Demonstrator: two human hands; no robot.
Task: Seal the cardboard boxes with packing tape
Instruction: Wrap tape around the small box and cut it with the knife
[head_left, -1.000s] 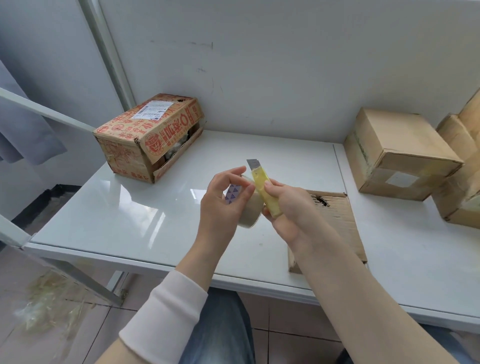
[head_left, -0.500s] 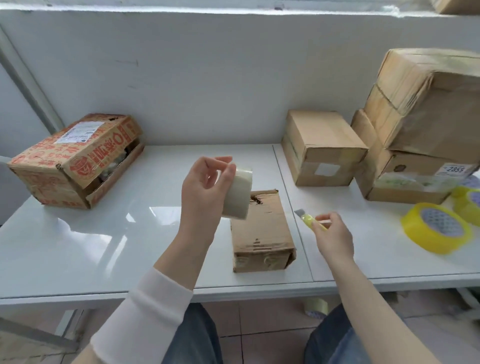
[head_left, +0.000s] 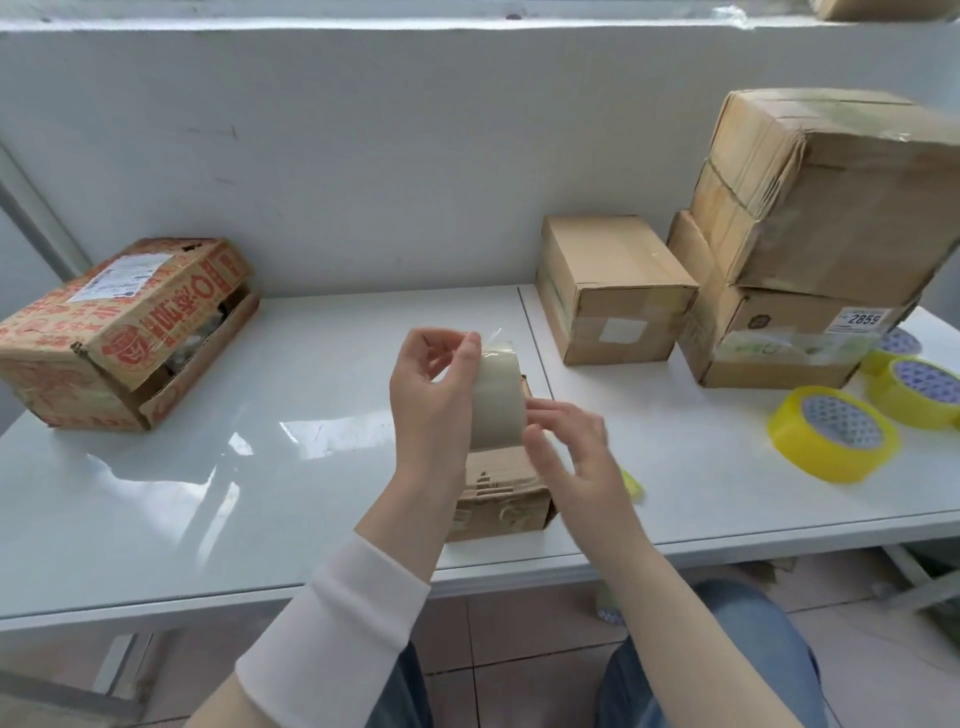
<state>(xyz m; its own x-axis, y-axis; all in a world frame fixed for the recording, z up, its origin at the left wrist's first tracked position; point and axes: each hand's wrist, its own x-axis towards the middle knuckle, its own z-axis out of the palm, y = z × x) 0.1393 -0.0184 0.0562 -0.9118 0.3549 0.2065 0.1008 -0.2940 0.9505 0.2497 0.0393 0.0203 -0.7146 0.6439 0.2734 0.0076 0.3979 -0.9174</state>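
Table open left of centre; printed carton blocks left edge, stacked boxes and yellow tape rolls obstruct right edge.

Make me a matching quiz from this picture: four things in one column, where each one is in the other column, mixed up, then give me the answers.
Column one
1. clear tape roll
2. red-printed box
3. nearest yellow tape roll
4. box labelled 2859

Column two
A. under the upper box of the stack
B. gripped in the left hand
C. at the left end of the table
D. lying flat near the table's right front edge

Pairs: 1-B, 2-C, 3-D, 4-A
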